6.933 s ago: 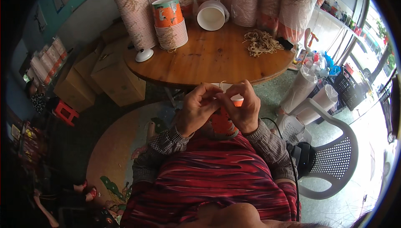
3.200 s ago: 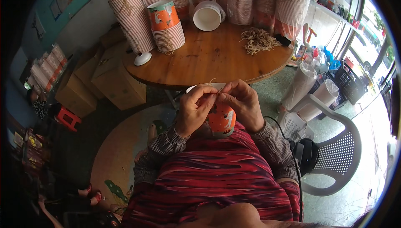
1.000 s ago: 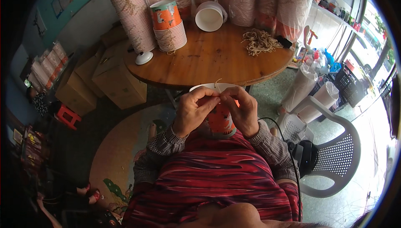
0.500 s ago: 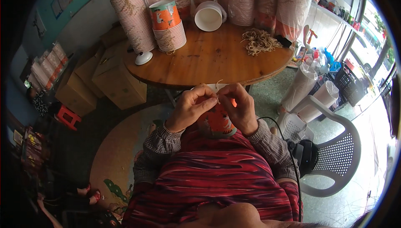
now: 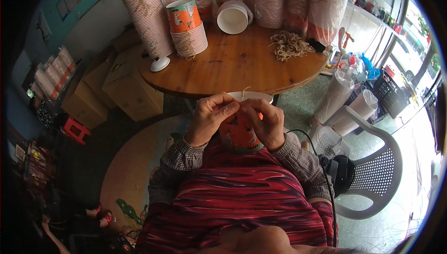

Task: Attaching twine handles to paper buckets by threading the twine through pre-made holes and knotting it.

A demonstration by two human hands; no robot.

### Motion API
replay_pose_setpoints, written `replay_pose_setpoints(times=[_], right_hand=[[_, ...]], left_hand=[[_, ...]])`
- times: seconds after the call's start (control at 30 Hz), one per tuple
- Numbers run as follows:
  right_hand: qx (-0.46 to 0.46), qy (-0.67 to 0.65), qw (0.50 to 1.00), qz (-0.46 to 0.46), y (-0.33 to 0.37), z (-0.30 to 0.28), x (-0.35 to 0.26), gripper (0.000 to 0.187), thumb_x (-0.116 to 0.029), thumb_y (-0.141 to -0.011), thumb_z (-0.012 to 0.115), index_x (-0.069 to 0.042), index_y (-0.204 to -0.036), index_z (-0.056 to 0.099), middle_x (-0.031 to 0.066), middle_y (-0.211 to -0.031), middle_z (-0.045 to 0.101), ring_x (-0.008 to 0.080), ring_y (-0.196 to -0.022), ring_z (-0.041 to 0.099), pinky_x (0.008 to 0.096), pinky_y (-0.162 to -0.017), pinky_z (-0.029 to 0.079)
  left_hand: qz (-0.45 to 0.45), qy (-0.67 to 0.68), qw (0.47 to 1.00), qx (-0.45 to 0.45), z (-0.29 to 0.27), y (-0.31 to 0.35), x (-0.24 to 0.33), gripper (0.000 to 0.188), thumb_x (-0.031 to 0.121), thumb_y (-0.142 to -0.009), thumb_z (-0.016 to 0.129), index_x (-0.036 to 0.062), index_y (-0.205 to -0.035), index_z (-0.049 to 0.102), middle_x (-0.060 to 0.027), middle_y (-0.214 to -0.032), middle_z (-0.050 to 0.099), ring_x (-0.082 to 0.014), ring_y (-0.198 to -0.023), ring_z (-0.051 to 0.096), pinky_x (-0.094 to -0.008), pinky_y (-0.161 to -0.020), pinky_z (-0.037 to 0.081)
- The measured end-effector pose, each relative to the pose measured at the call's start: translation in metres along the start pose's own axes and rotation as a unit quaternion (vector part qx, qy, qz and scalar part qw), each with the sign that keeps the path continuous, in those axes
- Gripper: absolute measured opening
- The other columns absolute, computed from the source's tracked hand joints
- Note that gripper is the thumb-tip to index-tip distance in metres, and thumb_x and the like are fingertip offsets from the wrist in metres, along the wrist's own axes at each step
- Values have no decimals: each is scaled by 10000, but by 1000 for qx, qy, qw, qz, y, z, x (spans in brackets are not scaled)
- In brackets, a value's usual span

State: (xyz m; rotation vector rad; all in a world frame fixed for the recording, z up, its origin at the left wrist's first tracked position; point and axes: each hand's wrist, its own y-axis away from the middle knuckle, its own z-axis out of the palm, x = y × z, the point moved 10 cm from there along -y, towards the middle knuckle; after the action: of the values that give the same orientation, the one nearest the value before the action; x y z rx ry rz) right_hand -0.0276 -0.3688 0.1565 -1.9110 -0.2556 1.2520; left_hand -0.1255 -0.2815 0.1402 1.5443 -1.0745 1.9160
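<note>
An orange paper bucket [image 5: 240,135] with animal pictures rests on my lap, its white rim towards the table. Over its side my left hand [image 5: 208,118] and right hand [image 5: 267,120] meet, thumbs and forefingers pinched together. Between the fingertips they grip a thin beige string [image 5: 245,89], whose loose end sticks up above the rim. The fingers hide the rest of the string and part of the bucket. Both sleeves are checked.
A round wooden table [image 5: 223,70] stands ahead, with tall stacks of paper buckets [image 5: 151,19], a pile of strings [image 5: 291,47] and a white lid [image 5: 160,64]. Cardboard boxes [image 5: 132,91] are at the left; a grey plastic chair [image 5: 372,172] is at the right.
My hands have shifted slightly and the fingertips are closer together. More of the bucket's white rim shows. The string's loose end now stands a little higher.
</note>
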Motion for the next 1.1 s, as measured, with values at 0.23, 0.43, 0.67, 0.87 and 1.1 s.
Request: replay_pose_setpoints(times=[0.23,0.43,0.67,0.87,1.1], right_hand=[[18,6,1000,12,-2,-3,-2,84,-2,-836,649,1,-912,615,77,-803,669,130,-741,655,235,-665,510],[-6,-1,1000,-14,-5,1,-7,186,-16,-830,651,-14,-1001,579,98,-843,648,161,-767,639,260,-699,499],[-5,-31,999,31,-2,3,0,186,-21,-832,650,-18,-989,550,78,-829,620,123,-737,604,248,-673,479],[21,-40,998,46,-1,-3,14,172,-37,-831,656,-31,-961,543,54,-791,616,106,-718,594,237,-630,464],[20,-51,997,56,-1,-4,14,157,-29,-835,645,-21,-953,541,68,-788,619,120,-733,613,250,-648,479]], left_hand=[[35,-18,999,7,-3,-2,2,149,115,-911,606,-21,-965,629,-1,-842,634,-32,-764,564,-170,-683,463],[2,21,1000,23,-5,-1,-1,146,138,-921,590,-3,-945,620,3,-863,627,-42,-801,563,-186,-731,452],[-4,8,1000,0,0,0,2,130,121,-916,590,-3,-938,619,-4,-874,626,-61,-832,566,-207,-777,446],[25,-60,998,5,-2,-1,2,152,104,-890,631,-19,-979,637,-15,-856,647,-43,-777,580,-181,-688,480],[61,-109,992,14,2,1,14,131,83,-886,633,-27,-956,632,-8,-826,633,-31,-738,557,-182,-654,475]])
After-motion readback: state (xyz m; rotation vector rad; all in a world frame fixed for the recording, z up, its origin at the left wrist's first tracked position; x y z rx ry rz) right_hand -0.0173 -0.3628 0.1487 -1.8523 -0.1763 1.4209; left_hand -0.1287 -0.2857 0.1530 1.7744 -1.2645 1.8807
